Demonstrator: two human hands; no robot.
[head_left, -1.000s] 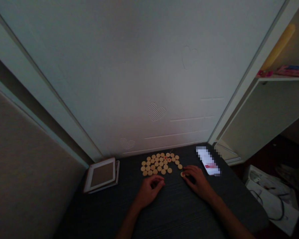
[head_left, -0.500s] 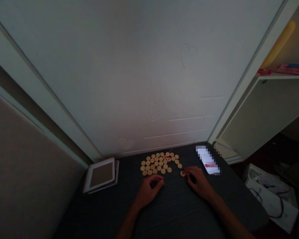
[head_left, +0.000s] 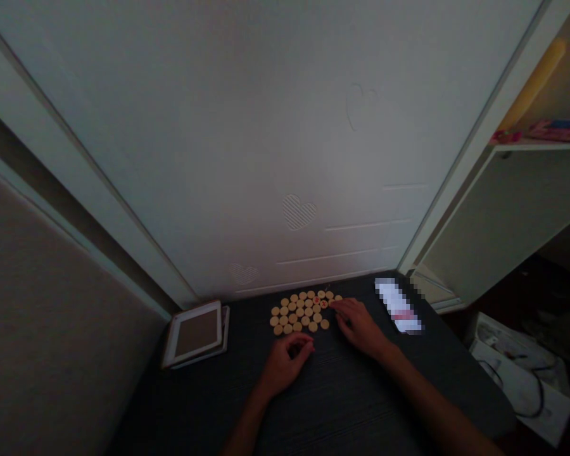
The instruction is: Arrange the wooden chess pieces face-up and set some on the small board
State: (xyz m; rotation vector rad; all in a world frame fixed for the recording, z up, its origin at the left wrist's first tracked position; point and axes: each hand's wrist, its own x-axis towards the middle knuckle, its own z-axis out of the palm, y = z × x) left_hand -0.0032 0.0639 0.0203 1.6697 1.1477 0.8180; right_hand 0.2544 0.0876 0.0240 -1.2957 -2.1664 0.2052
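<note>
Several round wooden Chinese chess pieces (head_left: pixel 300 312) lie close together in loose rows on the dark table (head_left: pixel 323 392). Most show plain faces; two near the back right bear red marks, one being a red-marked piece (head_left: pixel 323 304). My left hand (head_left: pixel 285 362) rests just in front of the group, thumb and fingers curled together with nothing visible in them. At the group's right end is my right hand (head_left: pixel 358 325), its fingertips pinched low over the pieces beside the red-marked one. It covers some pieces there, and the one at its fingertips is mostly hidden.
A lit phone (head_left: pixel 398 305), partly pixelated, lies at the table's back right. Stacked frame-like items (head_left: pixel 197 332) sit at the left. Behind rises a white panel (head_left: pixel 247 158) with heart reliefs. A white box (head_left: pixel 522 380) with a cable stands lower, beyond the right edge.
My right hand has moved left and away from me, from a red-marked piece lying apart to the group's right end. That piece no longer shows at its former spot. My left hand stays put.
</note>
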